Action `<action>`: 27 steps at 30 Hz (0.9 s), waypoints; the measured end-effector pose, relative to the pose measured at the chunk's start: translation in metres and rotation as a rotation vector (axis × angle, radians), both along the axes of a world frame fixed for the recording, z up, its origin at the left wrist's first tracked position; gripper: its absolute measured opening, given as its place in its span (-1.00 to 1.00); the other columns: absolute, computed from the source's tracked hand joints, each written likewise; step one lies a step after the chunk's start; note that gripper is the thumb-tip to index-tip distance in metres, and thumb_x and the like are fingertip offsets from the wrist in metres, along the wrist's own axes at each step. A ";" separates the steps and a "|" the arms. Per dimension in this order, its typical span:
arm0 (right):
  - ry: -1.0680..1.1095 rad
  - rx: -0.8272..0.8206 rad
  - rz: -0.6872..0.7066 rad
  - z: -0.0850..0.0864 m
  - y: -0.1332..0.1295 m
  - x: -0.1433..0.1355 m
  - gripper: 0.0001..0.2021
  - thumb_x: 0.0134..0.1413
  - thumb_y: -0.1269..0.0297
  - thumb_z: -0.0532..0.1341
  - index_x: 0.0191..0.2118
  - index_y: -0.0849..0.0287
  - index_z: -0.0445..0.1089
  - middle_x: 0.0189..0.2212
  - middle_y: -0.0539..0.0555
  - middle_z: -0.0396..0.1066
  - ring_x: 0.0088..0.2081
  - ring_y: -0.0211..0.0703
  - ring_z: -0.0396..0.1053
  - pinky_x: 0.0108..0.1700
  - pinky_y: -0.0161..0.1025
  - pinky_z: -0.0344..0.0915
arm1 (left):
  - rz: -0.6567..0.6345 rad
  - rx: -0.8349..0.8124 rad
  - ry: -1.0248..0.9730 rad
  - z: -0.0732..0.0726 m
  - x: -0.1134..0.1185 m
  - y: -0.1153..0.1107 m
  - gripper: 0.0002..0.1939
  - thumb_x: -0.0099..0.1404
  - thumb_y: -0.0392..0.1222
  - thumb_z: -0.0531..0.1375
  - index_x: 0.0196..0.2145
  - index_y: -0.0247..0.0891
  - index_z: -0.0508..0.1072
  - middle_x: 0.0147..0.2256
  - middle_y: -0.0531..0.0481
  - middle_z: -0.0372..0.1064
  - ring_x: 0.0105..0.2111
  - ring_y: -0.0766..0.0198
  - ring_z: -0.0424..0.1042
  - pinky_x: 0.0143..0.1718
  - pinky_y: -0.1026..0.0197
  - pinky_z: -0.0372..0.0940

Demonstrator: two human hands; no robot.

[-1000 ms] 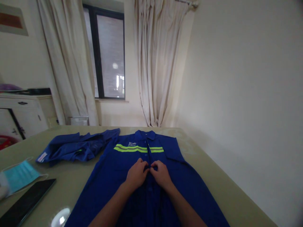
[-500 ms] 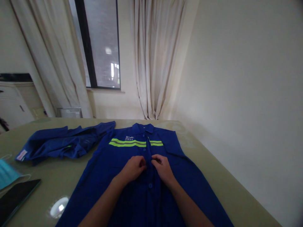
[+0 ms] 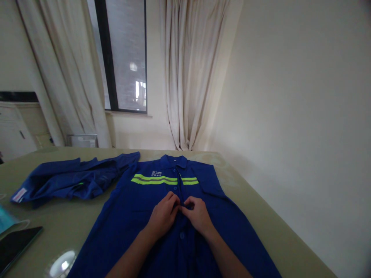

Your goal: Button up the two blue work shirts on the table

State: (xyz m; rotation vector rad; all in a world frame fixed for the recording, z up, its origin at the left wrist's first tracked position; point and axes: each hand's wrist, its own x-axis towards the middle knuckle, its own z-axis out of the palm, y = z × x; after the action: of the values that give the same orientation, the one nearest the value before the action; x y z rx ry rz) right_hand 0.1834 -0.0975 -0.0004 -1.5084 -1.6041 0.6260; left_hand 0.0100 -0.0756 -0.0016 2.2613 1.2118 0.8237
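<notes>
A blue work jacket point(image 3: 139, 224) with yellow-green reflective stripes lies spread on the table, its collar toward the far edge. My left hand point(image 3: 165, 212) pinches the front edge of the jacket at mid-chest, just below the stripe. Opposite it, my right hand point(image 3: 197, 214) pinches the other front edge, the fingertips of both hands almost touching. Whatever small part sits between the fingers is hidden. One button point(image 3: 182, 235) shows below my hands, and two more show above them along the front placket.
A second blue garment point(image 3: 69, 177) lies crumpled to the left on the green table point(image 3: 95, 214). Nearer at the left are a light blue face mask point(image 3: 6, 220) and a dark phone-like slab point(image 3: 17, 247). A wall point(image 3: 290, 135) runs along the right side.
My right hand has moved left to meet the left hand at the placket, closing the gap between them. The view has shifted slightly.
</notes>
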 end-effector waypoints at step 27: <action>-0.258 -0.046 -0.108 0.012 -0.010 -0.008 -0.87 0.11 0.28 0.24 -0.43 0.11 0.48 -0.41 0.03 0.56 -0.30 -0.08 0.49 -0.26 -0.27 0.20 | 0.052 -0.009 0.170 -0.002 0.005 0.000 -0.92 0.37 -0.20 0.09 -0.30 -0.15 0.36 -0.30 0.06 0.40 -0.33 0.25 0.39 -0.29 0.22 0.12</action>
State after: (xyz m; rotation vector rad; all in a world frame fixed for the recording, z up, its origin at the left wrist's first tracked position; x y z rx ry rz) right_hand 0.1754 -0.1079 0.0117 -1.7542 -1.6942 0.4235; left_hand 0.0151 -0.0757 -0.0033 2.3399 1.3515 0.6537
